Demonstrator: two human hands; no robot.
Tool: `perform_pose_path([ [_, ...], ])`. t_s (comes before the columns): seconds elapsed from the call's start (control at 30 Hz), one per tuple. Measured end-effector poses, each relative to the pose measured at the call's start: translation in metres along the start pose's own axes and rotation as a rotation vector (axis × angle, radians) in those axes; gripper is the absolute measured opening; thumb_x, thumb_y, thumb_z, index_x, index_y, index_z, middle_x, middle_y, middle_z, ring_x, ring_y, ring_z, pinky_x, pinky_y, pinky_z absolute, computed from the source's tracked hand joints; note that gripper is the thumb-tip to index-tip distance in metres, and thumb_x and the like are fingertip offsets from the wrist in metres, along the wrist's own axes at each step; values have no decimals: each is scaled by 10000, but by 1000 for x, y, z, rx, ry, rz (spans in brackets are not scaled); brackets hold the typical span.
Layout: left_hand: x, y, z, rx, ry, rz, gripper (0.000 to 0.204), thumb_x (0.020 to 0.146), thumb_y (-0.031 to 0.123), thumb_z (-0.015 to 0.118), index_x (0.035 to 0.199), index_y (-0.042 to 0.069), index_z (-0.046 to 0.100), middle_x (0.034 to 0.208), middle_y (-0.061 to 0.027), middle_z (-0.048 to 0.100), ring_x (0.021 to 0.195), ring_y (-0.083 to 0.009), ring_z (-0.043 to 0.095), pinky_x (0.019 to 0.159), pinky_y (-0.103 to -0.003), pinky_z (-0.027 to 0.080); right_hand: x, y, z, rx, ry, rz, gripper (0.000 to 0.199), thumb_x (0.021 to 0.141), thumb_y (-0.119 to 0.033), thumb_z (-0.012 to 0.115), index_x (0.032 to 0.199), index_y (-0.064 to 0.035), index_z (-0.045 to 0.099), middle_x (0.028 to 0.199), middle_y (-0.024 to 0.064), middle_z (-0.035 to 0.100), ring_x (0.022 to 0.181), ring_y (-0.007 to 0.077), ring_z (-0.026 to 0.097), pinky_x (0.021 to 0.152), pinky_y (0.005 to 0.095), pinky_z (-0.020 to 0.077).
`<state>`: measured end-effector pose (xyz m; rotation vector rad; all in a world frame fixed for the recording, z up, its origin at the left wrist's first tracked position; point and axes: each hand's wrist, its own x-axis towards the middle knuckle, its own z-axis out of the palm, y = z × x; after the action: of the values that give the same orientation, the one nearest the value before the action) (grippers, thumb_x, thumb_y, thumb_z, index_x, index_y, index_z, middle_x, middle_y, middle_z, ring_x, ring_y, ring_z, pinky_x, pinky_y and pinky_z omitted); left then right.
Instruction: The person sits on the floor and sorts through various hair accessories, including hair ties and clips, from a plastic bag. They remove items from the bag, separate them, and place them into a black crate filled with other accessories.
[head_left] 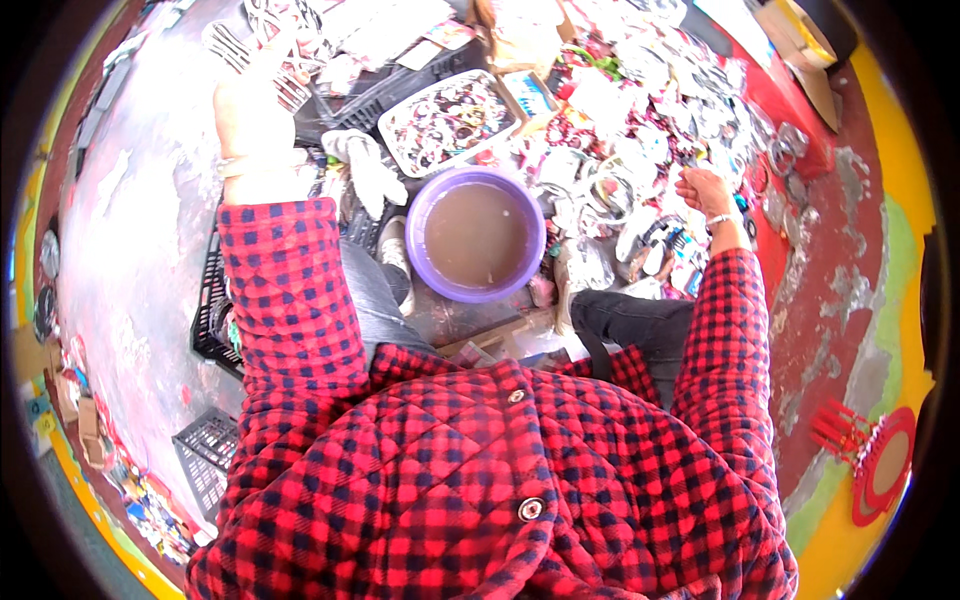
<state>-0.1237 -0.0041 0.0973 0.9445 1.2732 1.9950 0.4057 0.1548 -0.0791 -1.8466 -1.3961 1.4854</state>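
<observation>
My left hand reaches far forward at the upper left, among black-and-white striped pieces. Glare washes out its fingers, so whether it grips one of them cannot be told. On the right, my right hand is held over a heap of mixed small goods, its fingers curled closed. Anything inside that grip is hidden. Between my legs stands a round purple basin filled with murky brownish water. Just beyond it, a white tray holds many small dark, white and pink pieces.
A pale crumpled cloth lies left of the basin. Behind it is a black crate with papers on top. More black crates stand by my left side. A red surface borders the heap; a red round-backed item lies lower right.
</observation>
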Motion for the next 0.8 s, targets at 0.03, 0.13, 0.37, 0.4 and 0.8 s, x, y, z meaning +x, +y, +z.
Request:
perform_pose_path([
  [0.03, 0, 3, -10, 35, 40, 28, 158, 797, 88, 618, 872, -51, 632, 746, -99, 647, 613, -138, 597, 549, -240, 456, 5, -4, 10, -78, -10, -26, 230, 857, -266, 564, 966, -70, 613, 825, 31, 646, 698, 90, 620, 563, 209, 456],
  [0.13, 1, -5, -19, 56, 117, 80, 146, 782, 70, 626, 866, -49, 625, 724, -94, 637, 590, -141, 589, 535, -242, 454, 32, 1, 53, -232, -169, -257, 218, 828, -256, 581, 939, -74, 625, 803, 27, 640, 670, 96, 605, 546, 208, 444],
  [0.37, 5, -33, -30, -179, 306, -179, 165, 788, 77, 643, 894, -49, 632, 711, -79, 618, 578, -138, 590, 513, -228, 472, -13, -85, 294, 19, -685, -35, 360, 853, -234, 571, 1157, -45, 535, 1022, 70, 603, 861, 200, 637, 725, 295, 502],
  [0.4, 1, -27, -26, -189, 346, -236, 153, 781, 103, 653, 869, -22, 643, 715, -74, 619, 579, -131, 584, 514, -227, 471, -13, -84, 329, 8, -746, -44, 409, 858, -199, 559, 1223, -30, 481, 1097, 99, 571, 898, 231, 633, 752, 310, 505],
  [0.8, 2, -22, -20, -335, 204, -274, 123, 824, 82, 589, 898, -14, 604, 748, -96, 645, 650, -165, 634, 490, -233, 458, 7, -19, 523, 34, -246, 22, 404, 648, -82, 748, 982, 48, 561, 728, 95, 603, 569, 207, 589, 487, 315, 462],
])
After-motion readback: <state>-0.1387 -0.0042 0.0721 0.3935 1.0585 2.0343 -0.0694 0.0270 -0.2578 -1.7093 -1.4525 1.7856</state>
